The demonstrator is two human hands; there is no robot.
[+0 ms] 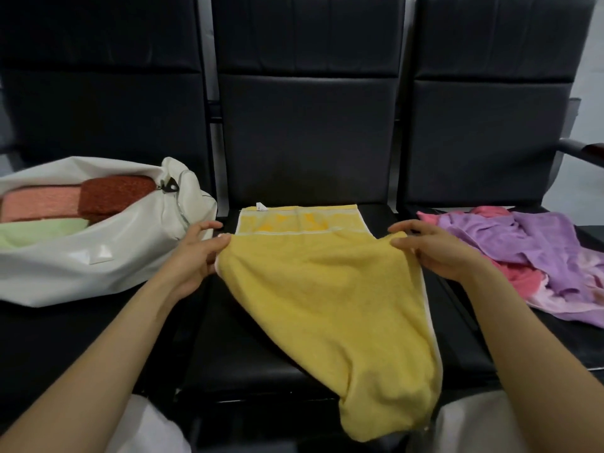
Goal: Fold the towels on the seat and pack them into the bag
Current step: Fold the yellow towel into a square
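The yellow towel (pixel 327 289) lies on the middle seat (pixel 235 338), with its long axis running from the backrest (pixel 310 125) toward the person. Its far end lies flat just short of the backrest and carries a woven patterned band and a small white tag (pixel 261 206). Its near end spills over the seat's front edge and hangs there in a rounded bulge. The cloth is thick, nubby terry with a pale trim along its right side.

The left hand (pixel 196 253) pinches the towel's left edge between thumb and fingertips. The right hand (pixel 438 253) pinches the right edge the same way, and the cloth is raised into a ridge between them. Bare black cushion shows on both sides of the towel, more of it on the left.

On the left seat, just beside the left hand, a glossy white bag (pixel 98 266) lies open, its zip pull (pixel 170 186) at the mouth. Three folded towels sit packed inside: a rust-red one (pixel 114 197), a pink one (pixel 39 204) and a pale green one (pixel 39 233).

On the right seat, near the right hand, lies a crumpled pile of towels (pixel 523 253) in purple and pink. The seats are smooth, dark and padded, with narrow gaps between them.
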